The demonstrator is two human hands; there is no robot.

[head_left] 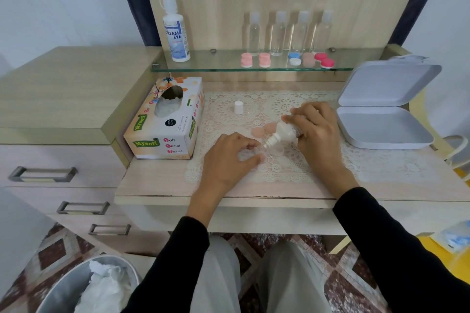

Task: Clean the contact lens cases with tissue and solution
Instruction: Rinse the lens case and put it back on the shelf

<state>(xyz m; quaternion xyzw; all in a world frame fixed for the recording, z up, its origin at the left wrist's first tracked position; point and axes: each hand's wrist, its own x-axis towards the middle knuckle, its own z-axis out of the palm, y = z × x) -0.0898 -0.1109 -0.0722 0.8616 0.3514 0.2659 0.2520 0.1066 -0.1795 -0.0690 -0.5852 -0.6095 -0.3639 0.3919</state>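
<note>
My right hand grips a small white solution bottle, tilted with its nozzle pointing down-left over a clear lens case on the lace mat. My left hand pinches the left end of that clear case between thumb and fingers, holding it on the mat. Two peach caps lie just behind the bottle. The bottle's white cap stands alone farther back on the mat. A tissue box sits to the left of the mat.
An open grey box lies at the right. The glass shelf holds a large solution bottle, several clear bottles and several coloured lens cases. A bin with used tissue stands on the floor at lower left.
</note>
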